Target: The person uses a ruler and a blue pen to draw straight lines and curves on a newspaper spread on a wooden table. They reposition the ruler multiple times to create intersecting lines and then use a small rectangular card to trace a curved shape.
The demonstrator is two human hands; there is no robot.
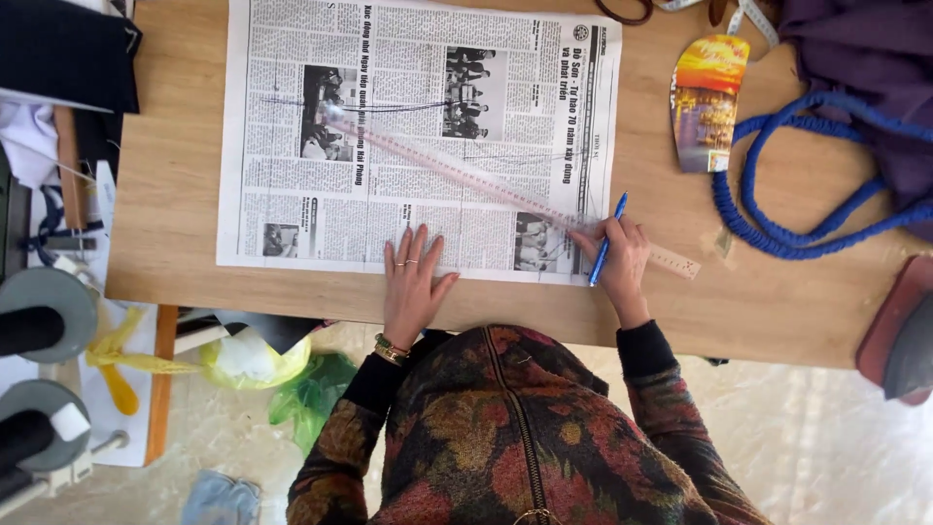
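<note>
A newspaper sheet (292,194) lies spread flat on a wooden table (175,194). Across it runs a long clear ruler (457,170), slanting from upper left to lower right. My left hand (413,282), with rings and a bracelet, rests flat and spread on the paper's near edge. My right hand (622,258) grips a blue pen (607,238) beside the ruler's lower right end, with its fingers resting on the ruler at the paper's right corner. Thin pen lines cross the newsprint.
A purple bag (865,58) with blue rope handles (777,194) lies at the right, next to a colourful picture card (708,102). A dark red and grey object (899,335) sits on the table's right end. Grey spools (44,316) and yellow (253,360) and green plastic bags lie lower left.
</note>
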